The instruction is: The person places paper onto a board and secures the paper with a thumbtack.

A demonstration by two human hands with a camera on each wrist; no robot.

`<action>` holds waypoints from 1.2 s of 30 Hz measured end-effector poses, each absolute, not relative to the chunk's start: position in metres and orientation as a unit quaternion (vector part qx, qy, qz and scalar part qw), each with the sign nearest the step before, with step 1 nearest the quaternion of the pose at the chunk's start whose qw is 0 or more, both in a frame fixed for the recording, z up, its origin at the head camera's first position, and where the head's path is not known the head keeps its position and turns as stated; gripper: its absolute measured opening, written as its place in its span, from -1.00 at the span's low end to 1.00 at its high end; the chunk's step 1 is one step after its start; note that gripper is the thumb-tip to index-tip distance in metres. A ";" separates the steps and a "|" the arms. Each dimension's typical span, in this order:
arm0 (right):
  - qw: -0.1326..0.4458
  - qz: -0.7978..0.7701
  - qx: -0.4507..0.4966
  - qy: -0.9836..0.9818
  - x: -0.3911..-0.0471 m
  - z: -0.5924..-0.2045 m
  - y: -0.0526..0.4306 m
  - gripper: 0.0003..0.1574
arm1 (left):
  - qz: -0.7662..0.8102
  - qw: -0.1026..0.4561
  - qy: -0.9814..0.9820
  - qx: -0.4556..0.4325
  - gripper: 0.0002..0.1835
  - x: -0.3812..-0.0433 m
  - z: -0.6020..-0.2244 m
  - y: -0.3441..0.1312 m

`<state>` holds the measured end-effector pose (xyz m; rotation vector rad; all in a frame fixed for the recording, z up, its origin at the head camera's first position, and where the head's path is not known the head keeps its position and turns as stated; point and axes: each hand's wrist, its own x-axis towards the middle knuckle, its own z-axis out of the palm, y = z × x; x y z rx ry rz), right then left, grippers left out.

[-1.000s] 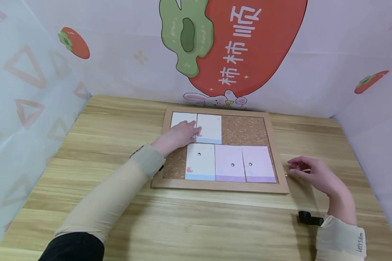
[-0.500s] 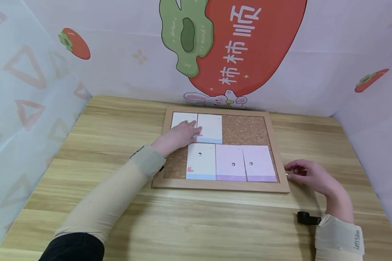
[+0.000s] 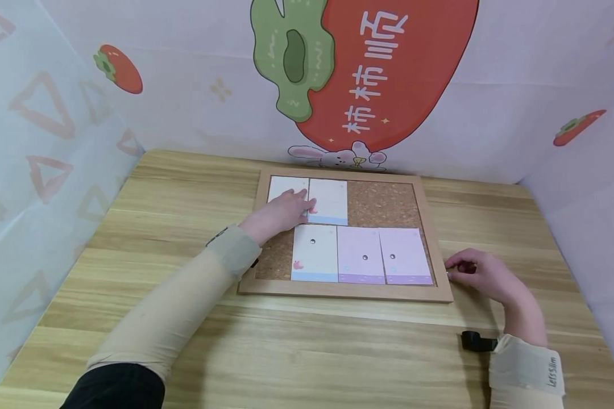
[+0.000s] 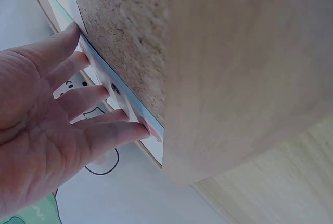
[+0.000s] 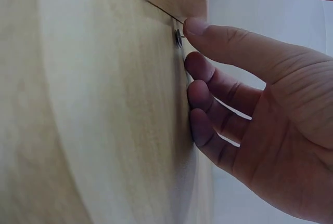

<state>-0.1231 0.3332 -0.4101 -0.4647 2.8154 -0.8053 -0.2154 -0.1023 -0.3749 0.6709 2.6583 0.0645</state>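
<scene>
My left hand [image 3: 278, 215] lies on the top-left white sheet, with spread fingertips reaching the second white sheet [image 3: 332, 199] on the framed cork board [image 3: 389, 204]. A small dark round thing, perhaps a tack head [image 4: 115, 89], shows between its fingers in the left wrist view. At the board's right edge, my right hand [image 3: 488, 277] has its fingers bent. Its thumb tip is at the pin of a thumbtack [image 5: 179, 38] on the table; whether it pinches the tack is unclear. Below are a tacked white sheet [image 3: 314, 258] and two tacked lilac sheets [image 3: 358, 267].
The wooden frame [image 3: 337, 288] of the board lies flat on the wood-grain table [image 3: 307, 352]. A printed cloth [image 3: 194, 113] with fruit pictures stands behind and at the sides. A black wrist-camera piece [image 3: 473, 341] sticks out by the right wrist.
My right hand has moved left to the board's right edge, and its thumb and finger have come to the thumbtack. The left hand has stayed on the sheets.
</scene>
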 end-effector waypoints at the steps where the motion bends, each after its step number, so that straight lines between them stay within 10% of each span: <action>1: 0.086 -0.270 -0.156 0.946 -0.123 -0.410 0.333 -0.85 | 0.024 0.199 0.950 0.239 -0.39 -0.215 -0.375 -0.102; 36: 0.089 -0.255 -0.117 0.956 -0.123 -0.402 0.339 -0.95 | 0.019 0.195 0.950 0.244 -0.39 -0.218 -0.377 -0.100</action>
